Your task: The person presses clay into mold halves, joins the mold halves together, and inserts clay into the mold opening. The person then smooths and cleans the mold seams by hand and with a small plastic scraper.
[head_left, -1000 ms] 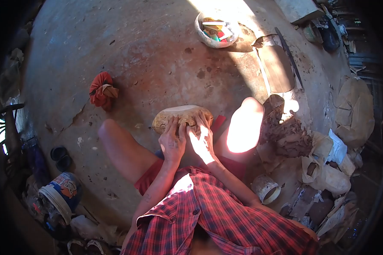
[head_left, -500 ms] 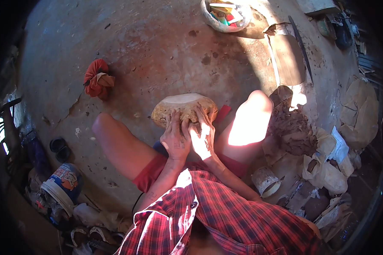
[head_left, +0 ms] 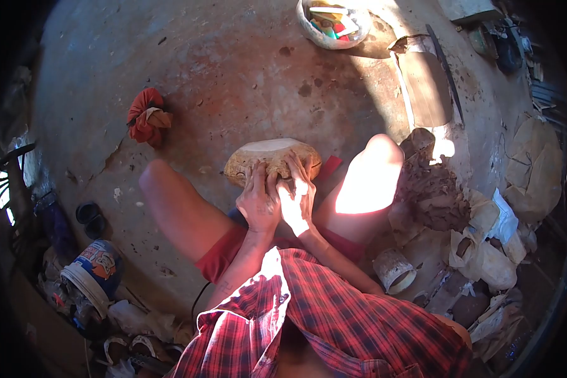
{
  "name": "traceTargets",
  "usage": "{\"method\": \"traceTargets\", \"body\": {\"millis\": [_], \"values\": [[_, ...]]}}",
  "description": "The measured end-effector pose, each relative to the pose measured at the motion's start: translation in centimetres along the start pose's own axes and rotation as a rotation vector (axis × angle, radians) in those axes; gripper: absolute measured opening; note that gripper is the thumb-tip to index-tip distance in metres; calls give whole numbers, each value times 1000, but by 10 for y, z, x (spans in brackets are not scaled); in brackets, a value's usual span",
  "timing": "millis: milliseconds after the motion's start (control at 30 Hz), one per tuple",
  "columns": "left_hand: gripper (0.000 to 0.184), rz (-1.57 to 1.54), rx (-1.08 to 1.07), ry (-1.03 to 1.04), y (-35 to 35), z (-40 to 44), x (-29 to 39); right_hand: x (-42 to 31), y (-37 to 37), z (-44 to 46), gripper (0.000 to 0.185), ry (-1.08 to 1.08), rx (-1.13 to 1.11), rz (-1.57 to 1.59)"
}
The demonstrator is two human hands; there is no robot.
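A rounded tan-brown lump (head_left: 242, 164) with a flat, pale top sits between my knees. What lies under it is mostly hidden. My left hand (head_left: 260, 201) presses against its near side, fingers pointing away from me and bent onto the surface. Close beside it, my right hand (head_left: 298, 192) grips the same side a little further right, with its fingers curled over the lump's edge. The thumbs are near each other in the middle. A small flat red piece (head_left: 330, 167) shows just right of the lump.
A bundled red-brown cloth (head_left: 148, 118) lies on the floor ahead left. A bowl (head_left: 302, 28) of colourful pieces stands at the far side. To the right are a dark crumbly clay-like heap (head_left: 435, 195), a white cup-shaped container (head_left: 394, 271) and crumpled bags (head_left: 491, 264). A blue-and-white bucket (head_left: 97, 271) lies left.
Both hands stay on the lump; my right hand's fingers have shifted slightly up over its near edge. The view has moved a little.
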State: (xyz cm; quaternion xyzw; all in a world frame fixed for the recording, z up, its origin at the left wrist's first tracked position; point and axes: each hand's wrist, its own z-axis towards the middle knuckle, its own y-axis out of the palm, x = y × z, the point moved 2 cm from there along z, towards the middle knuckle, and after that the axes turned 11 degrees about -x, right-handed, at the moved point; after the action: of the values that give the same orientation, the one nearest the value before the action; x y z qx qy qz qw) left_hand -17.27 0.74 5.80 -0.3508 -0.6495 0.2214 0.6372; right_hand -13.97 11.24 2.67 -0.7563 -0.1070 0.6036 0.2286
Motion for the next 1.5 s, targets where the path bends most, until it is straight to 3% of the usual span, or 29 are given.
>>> {"method": "traceTargets", "body": {"millis": [400,567,800,867,1200,1433,1500], "values": [[30,12,17,1,1,1,0,-1,1,3,60,11,17,8],[30,14,7,-4,0,2,0,0,2,4,60,-144,95,41],[35,-43,-30,-61,-3,3,-2,-4,4,4,63,-176,99,55],[36,-56,-71,-87,-4,6,-2,-7,4,7,67,-67,74,38],[36,-131,-64,-42,-11,4,-7,2,4,-4,88,23,-53,22],[38,-197,-200,-109,-20,11,-14,10,-7,-8,91,-50,-104,24],[41,-194,-259,-99,-33,16,-21,-1,-19,-4,91,-7,-199,154]]}}
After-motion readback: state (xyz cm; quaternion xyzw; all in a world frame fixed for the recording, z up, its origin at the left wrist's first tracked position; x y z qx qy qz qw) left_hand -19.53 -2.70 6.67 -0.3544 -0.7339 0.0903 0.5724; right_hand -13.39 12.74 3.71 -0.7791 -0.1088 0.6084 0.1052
